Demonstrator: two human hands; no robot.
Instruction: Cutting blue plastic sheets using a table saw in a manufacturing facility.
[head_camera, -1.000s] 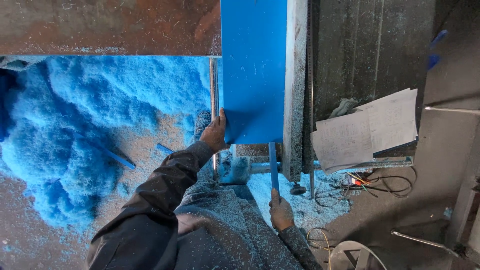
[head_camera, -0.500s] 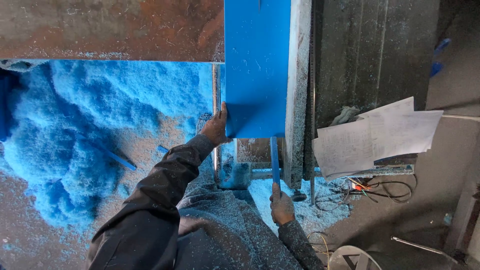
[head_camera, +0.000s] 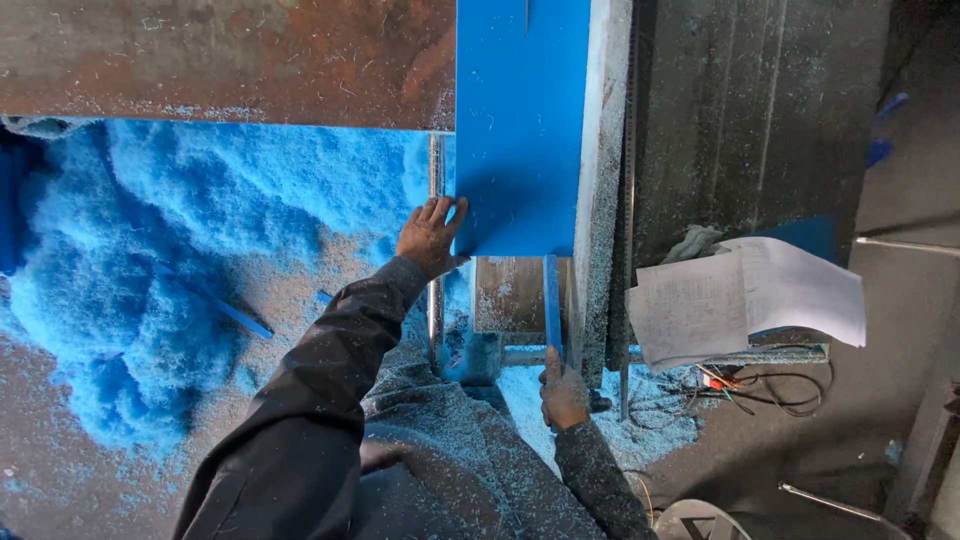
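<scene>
Head view | left hand (head_camera: 430, 237) fingers flat on blue sheet (head_camera: 520, 130) | right hand (head_camera: 563, 392) fingers grip blue strip (head_camera: 551, 300)

Smooth matt blue plastic sheet (head_camera: 520, 130); rusty rough metal plate (head_camera: 220, 60); paper sheets (head_camera: 745, 300).

- One view only, from a camera on the person's head, looking steeply down over the chest and both arms.
- It faces forward along the saw table (head_camera: 220, 60), whose top edge runs out of frame.
- Near range: the left hand (head_camera: 430, 238) and right hand (head_camera: 563, 392) sit mid-frame, sleeves filling the bottom.
- The floor (head_camera: 900, 330) lies far below at right.
</scene>
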